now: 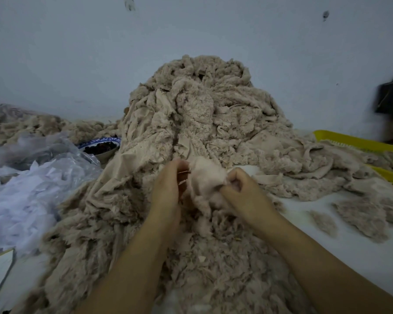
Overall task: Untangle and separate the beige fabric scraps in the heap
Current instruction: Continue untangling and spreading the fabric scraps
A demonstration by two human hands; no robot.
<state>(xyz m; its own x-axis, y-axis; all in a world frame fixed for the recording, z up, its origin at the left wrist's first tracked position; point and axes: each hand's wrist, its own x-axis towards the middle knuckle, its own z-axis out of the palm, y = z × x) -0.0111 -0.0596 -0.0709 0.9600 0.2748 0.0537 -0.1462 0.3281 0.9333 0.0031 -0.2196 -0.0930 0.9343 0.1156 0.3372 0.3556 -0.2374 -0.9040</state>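
I see my left hand (168, 184) and right hand (243, 189) each pinching one pale scrap (205, 180) with curled fingers, above the heap (202, 105).

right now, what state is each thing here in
scrap, held between both grips
left grip, pinches the scrap
right grip, curled round the scrap
heap, piled high, tangled
bowl, holds dark bits
tray, partly under fabric
bag, crumpled
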